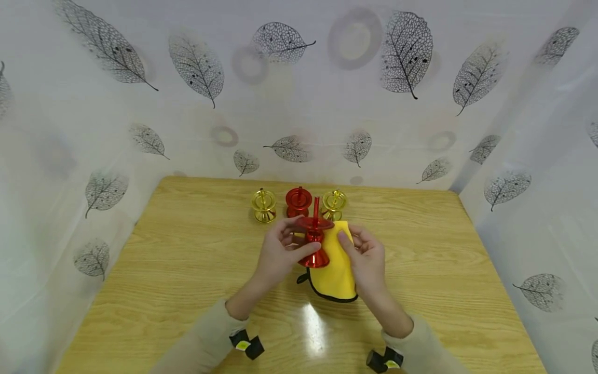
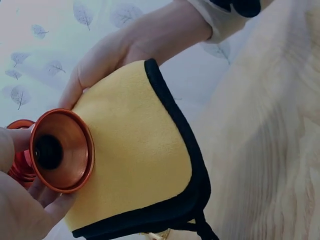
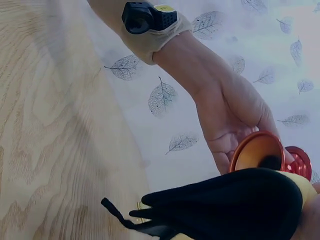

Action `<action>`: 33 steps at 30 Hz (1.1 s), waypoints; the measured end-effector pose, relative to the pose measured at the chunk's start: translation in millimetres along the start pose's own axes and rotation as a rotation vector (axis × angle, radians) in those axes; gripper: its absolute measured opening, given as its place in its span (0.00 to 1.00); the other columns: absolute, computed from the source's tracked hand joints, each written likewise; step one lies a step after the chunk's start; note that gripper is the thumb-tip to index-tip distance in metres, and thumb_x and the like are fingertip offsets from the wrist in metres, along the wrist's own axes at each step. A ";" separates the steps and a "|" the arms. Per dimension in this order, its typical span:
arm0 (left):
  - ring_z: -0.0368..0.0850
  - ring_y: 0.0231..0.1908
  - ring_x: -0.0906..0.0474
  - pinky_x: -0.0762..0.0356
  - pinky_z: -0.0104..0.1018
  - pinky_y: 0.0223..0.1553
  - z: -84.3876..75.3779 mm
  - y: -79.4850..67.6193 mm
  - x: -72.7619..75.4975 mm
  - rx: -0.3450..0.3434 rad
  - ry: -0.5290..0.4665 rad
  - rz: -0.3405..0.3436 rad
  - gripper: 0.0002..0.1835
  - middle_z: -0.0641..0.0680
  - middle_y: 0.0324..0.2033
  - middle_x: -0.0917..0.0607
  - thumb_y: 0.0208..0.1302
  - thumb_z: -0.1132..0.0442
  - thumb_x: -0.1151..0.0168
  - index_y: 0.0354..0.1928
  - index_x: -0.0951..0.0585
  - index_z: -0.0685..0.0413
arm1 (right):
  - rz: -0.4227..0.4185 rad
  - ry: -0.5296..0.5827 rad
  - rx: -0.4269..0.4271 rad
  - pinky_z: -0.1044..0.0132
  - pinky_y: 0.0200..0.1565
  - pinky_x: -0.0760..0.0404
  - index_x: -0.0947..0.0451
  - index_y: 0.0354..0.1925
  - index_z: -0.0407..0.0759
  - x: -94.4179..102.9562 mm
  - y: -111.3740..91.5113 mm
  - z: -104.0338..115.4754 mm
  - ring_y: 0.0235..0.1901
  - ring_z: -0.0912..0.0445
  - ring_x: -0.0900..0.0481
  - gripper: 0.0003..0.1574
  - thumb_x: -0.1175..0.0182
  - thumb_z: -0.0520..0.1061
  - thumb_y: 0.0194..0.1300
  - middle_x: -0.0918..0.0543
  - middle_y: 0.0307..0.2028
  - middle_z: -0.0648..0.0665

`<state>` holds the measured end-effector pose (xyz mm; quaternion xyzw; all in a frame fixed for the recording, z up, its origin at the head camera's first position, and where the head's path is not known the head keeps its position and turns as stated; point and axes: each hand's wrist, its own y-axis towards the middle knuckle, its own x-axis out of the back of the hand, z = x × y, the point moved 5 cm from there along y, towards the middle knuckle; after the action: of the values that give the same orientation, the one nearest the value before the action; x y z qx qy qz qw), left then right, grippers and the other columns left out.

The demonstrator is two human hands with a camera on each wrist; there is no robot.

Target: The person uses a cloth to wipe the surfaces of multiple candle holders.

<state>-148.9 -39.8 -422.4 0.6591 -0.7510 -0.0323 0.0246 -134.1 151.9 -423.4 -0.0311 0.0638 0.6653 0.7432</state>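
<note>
My left hand (image 1: 274,258) grips a shiny red candle holder (image 1: 318,258) around its waist, above the table. It has a flared base, a wide dish and a thin upright stem on top. In the left wrist view the hollow underside of the red holder (image 2: 75,150) faces the camera. My right hand (image 1: 370,264) pinches a yellow cloth (image 1: 337,278) with black edging and a small black loop, right beside the holder. In the right wrist view the cloth's dark side (image 3: 235,205) hides most of the right fingers.
Behind the hands a gold candle holder (image 1: 264,206), a red one (image 1: 298,201) and another gold one (image 1: 334,203) stand in a row. They are on a wooden table (image 1: 196,249). A white leaf-print curtain (image 1: 299,114) surrounds its back and sides.
</note>
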 end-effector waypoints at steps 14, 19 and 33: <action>0.49 0.39 0.12 0.12 0.30 0.38 6.1 4.3 2.0 -0.011 0.043 -0.085 0.32 0.64 0.51 0.11 0.58 0.68 0.21 0.64 0.23 0.62 | 0.019 -0.142 0.295 0.71 0.37 0.10 0.16 0.53 0.24 -13.5 -19.8 13.1 0.39 0.64 0.08 0.16 0.34 0.27 0.67 0.08 0.44 0.58; 0.43 0.38 0.13 0.11 0.31 0.39 7.0 4.6 1.6 0.033 -0.032 -0.031 0.29 0.67 0.53 0.13 0.61 0.71 0.24 0.63 0.23 0.62 | 0.026 -0.130 0.251 0.73 0.39 0.11 0.17 0.53 0.25 -9.8 -14.6 7.9 0.40 0.66 0.09 0.14 0.35 0.29 0.69 0.08 0.44 0.61; 0.45 0.38 0.13 0.11 0.31 0.39 -1.5 -1.4 -4.1 -0.025 0.017 -0.007 0.31 0.66 0.51 0.12 0.59 0.70 0.22 0.64 0.23 0.62 | 0.061 -0.147 0.260 0.76 0.19 0.26 0.17 0.52 0.25 -5.2 -9.6 4.7 0.18 0.67 0.23 0.13 0.38 0.30 0.72 0.08 0.36 0.61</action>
<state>-146.9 -35.9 -420.9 0.6616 -0.7480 -0.0364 0.0392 -124.9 146.3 -418.4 0.1162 0.0958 0.6743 0.7229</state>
